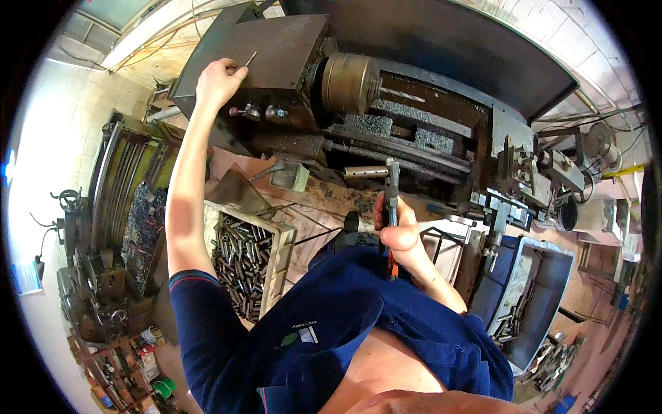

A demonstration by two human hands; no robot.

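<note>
Workshop: pale tiled walls [86, 103] surround a dark lathe [255, 41].
Metal tool: a grey hand tool [392, 186] with an orange lower end stands before the person's torso, near the lathe's front.
Cylinder: a short metal cylinder [365, 172] lies crosswise, its right end at the tool's upper part; I cannot tell how the two are joined.
Right hand: the right hand [401, 238] is wrapped around the grey tool.
Left hand: the left hand [219, 81] is narrow, fingertips pinching a thin tan rod [252, 58] over the lathe's headstock cover.
Chuck: a round brassy chuck [348, 83] sits right of that cover, metal shavings [420, 114] below.
Crate: a pale-rimmed crate [281, 259] holds many metal parts [241, 265].
Bin: a blue-grey bin [567, 265] stands at right.
</note>
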